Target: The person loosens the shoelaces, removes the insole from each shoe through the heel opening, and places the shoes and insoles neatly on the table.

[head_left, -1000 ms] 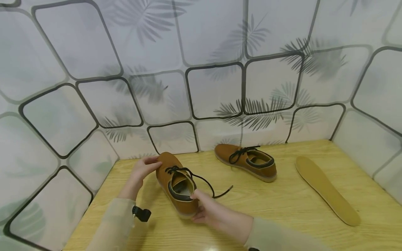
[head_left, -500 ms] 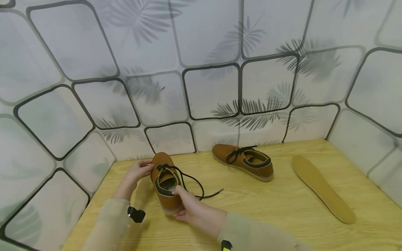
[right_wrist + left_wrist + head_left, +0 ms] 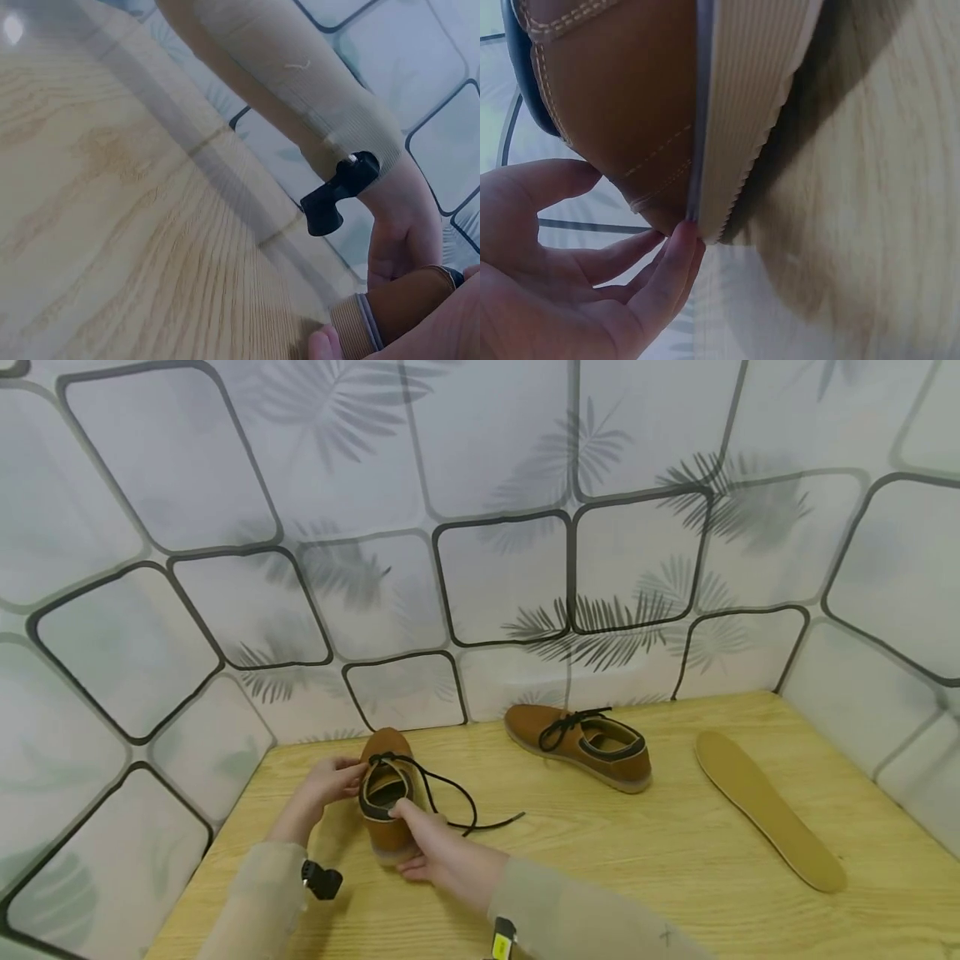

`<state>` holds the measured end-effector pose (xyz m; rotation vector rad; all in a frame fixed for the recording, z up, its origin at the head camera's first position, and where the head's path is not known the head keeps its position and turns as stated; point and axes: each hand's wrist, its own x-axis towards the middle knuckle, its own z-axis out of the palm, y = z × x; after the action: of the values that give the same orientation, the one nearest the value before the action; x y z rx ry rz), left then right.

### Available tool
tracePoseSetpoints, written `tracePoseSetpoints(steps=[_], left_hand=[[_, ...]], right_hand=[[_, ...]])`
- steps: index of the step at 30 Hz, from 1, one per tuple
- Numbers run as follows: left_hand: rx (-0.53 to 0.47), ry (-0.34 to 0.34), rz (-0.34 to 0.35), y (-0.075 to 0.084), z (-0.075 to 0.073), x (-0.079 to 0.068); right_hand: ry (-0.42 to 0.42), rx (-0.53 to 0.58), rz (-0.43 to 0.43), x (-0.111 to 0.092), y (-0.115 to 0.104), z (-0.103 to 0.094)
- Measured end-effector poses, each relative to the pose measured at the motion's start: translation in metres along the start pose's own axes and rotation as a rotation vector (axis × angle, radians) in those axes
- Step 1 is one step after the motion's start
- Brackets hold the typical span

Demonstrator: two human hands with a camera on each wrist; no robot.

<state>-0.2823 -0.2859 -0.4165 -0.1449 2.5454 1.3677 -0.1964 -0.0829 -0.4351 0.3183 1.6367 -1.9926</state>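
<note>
Gripped shoe (image 3: 384,831) is sitting farther left than one second earlier, its toe pointing more directly toward the wall (image 3: 510,585); the right hand (image 3: 442,856) is following at the heel. Lower left of the frame, the left hand (image 3: 330,789) is gripping the front left side, thumb touching the upper, fingers bearing on the sole edge. Right-hand fingers are gripping the heel, thumb hooking over the collar. Loose lace (image 3: 495,825) is trailing rightward on the tabletop (image 3: 600,860). Second shoe (image 3: 566,747) is resting right of centre; an insole (image 3: 768,810) is lying farther right.
</note>
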Motion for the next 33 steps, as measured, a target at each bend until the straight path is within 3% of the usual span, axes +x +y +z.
tracePoseSetpoints(steps=[7,16,22,33], left_hand=[[-0.021,-0.058,0.012,-0.007,-0.003,-0.004],[-0.056,-0.143,0.028,-0.011,-0.015,-0.014],[0.0,-0.231,0.061,-0.008,-0.021,-0.015],[0.062,-0.196,0.049,-0.007,-0.019,-0.008]], right_hand=[[-0.084,-0.224,0.021,0.002,-0.005,-0.003],[-0.118,-0.191,-0.064,0.01,0.003,0.0],[-0.122,-0.21,-0.086,0.014,0.004,0.002],[-0.158,-0.305,-0.151,0.02,0.004,0.002]])
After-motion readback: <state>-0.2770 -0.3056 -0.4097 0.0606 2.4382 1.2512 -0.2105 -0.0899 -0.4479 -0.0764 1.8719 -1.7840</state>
